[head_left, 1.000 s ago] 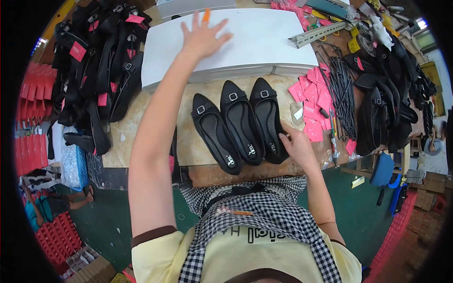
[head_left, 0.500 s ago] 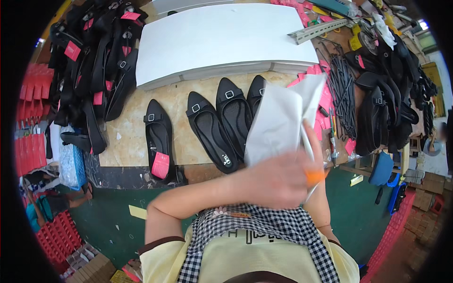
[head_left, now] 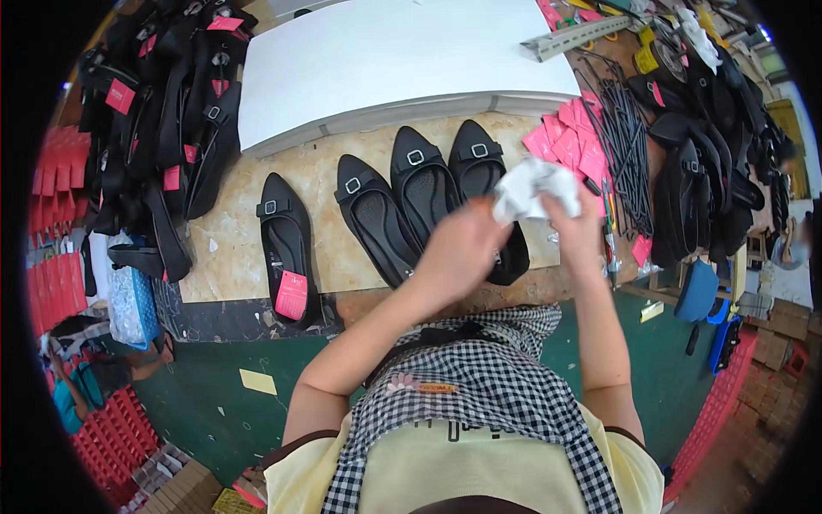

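A crumpled white sheet of paper (head_left: 538, 190) is bunched between my two hands, above the right-hand shoe. My right hand (head_left: 575, 224) is closed on its right side. My left hand (head_left: 467, 244), blurred by motion, has its fingers at the paper's left edge. Several black pointed flat shoes with square buckles lie on the table below. The rightmost shoe (head_left: 477, 158) is partly hidden by my hands and the paper. Beside it stand a middle shoe (head_left: 416, 163) and another shoe (head_left: 355, 188). Farther left, a shoe (head_left: 282, 214) carries a pink tag (head_left: 292, 295).
A large stack of white paper (head_left: 402, 68) covers the back of the table, with a metal angle strip (head_left: 582, 36) on its right corner. Pink tags (head_left: 572, 137) and black hooks (head_left: 628, 158) lie to the right. Heaped black shoes (head_left: 175, 111) rise at left; more shoes (head_left: 689, 193) stand right.
The paper has gone from a large, loosely folded sheet to a small crumpled bundle. Both hands have moved farther out over the table, and the rightmost shoe shows more.
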A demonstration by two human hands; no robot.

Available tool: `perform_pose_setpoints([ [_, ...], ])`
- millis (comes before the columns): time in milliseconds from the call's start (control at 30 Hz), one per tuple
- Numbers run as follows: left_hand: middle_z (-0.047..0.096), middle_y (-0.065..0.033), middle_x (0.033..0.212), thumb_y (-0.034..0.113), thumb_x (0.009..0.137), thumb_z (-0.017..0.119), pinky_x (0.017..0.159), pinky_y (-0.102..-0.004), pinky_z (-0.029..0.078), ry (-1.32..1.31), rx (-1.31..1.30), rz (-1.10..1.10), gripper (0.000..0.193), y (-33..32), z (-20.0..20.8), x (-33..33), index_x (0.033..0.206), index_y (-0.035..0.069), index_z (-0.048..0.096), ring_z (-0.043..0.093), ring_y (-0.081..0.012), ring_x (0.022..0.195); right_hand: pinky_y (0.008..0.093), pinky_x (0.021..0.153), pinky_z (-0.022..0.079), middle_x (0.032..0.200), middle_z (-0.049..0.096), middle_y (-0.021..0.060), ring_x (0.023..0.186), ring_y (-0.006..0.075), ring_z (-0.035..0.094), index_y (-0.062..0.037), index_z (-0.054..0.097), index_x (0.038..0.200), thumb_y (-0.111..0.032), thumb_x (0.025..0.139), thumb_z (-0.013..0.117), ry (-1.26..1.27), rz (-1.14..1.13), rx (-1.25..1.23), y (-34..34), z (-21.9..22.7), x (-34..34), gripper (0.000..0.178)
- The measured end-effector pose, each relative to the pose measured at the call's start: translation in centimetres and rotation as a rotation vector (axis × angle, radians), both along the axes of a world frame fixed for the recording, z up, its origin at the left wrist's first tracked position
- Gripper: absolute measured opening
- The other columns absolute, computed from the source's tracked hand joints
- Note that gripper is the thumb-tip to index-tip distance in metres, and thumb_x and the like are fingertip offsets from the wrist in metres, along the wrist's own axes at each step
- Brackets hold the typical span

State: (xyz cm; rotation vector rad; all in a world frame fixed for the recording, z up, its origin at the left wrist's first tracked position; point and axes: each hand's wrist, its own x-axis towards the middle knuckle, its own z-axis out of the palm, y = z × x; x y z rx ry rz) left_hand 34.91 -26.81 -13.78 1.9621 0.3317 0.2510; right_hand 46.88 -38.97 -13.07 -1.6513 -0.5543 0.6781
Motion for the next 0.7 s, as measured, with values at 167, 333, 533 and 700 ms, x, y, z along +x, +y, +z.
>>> perform_pose_setpoints([
  [167,0.065,-0.0102,0.073,0.029,0.080,0.064,0.079,-0.0387,0.045,0.063,0.537,-0.300,0.027,-3.0,-3.2,-2.2,0.068,0.004,0.067,0.063,-0.0243,0.077,0.0364,0.075,0.051,0.094,0.056,0.0102,0.089,0.0268,0.058,-0.0078,0.073,0.096,-0.002,0.072,0.066,-1.024,0.331,-0.602,4.3,-2.5,-0.3,0.026],
  [333,0.066,-0.0068,0.074,0.023,0.080,0.065,0.080,-0.0349,0.041,-0.020,0.565,-0.259,0.018,-3.0,-4.1,-2.1,0.073,0.006,0.068,0.062,-0.0205,0.076,0.0386,0.076,0.052,0.104,0.057,0.0124,0.094,0.0268,0.059,-0.0059,0.066,0.101,-0.006,0.071,0.068,-1.242,0.325,-0.477,6.6,-4.1,0.3,0.030],
  [533,0.065,-0.0070,0.074,0.024,0.080,0.067,0.079,-0.0365,0.040,0.004,0.583,-0.288,0.019,-3.2,-3.9,-1.9,0.073,0.006,0.067,0.062,-0.0211,0.076,0.0350,0.078,0.051,0.100,0.060,0.0150,0.092,0.0271,0.062,-0.0058,0.056,0.130,-0.017,0.073,0.079,-0.706,0.119,-0.241,6.2,-4.1,3.0,0.062],
  [700,0.069,-0.0101,0.087,0.028,0.081,0.069,0.085,-0.0386,0.042,0.056,0.528,-0.408,0.024,-1.9,-2.0,-1.4,0.080,0.005,0.070,0.062,-0.0248,0.083,0.0349,0.077,0.050,0.092,0.061,0.0134,0.087,0.0231,0.061,-0.0044,0.059,0.126,-0.019,0.073,0.080,-0.655,0.034,-0.189,3.4,-5.2,3.9,0.058],
])
